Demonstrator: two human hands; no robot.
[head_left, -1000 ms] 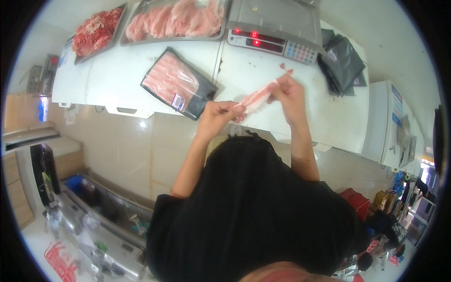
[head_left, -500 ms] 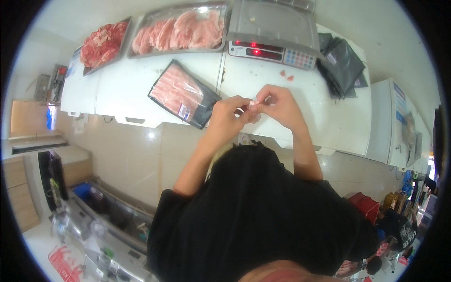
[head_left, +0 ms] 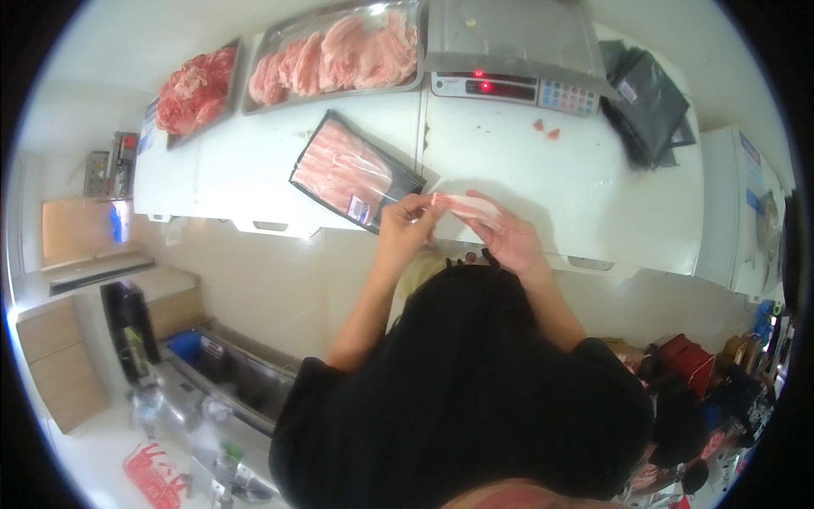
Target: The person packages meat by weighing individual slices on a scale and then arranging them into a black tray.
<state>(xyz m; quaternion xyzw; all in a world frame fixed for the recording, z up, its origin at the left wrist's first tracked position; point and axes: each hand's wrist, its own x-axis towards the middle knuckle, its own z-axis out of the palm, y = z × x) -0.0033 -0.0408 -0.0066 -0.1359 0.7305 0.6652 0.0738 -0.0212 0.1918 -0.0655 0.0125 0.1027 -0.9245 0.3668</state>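
Observation:
A thin, pale pink-and-white slice of meat (head_left: 468, 205) stretches between my two hands above the white counter's front edge. Thumb and fingers of my left hand (head_left: 405, 227) pinch its left end. My right hand (head_left: 515, 244) is closed on the other end, with the slice lying along its fingers. Just beyond my left hand is a vacuum pouch of sliced meat (head_left: 343, 168), black-backed with a clear front and a small label. Its near corner is partly hidden by that hand.
Along the back stand a metal tray (head_left: 339, 97) of pale meat slices and another, at the left, of redder meat (head_left: 197, 92). A scale (head_left: 566, 97) with red lit digits sits right of them. Black pouches (head_left: 649, 106) lie at the right, and two small meat scraps (head_left: 547, 130) before the scale.
The slice, a small pinched bit between my fingertips before, is now drawn out lengthwise. My right hand has turned and come down a little. The whole view has shifted slightly.

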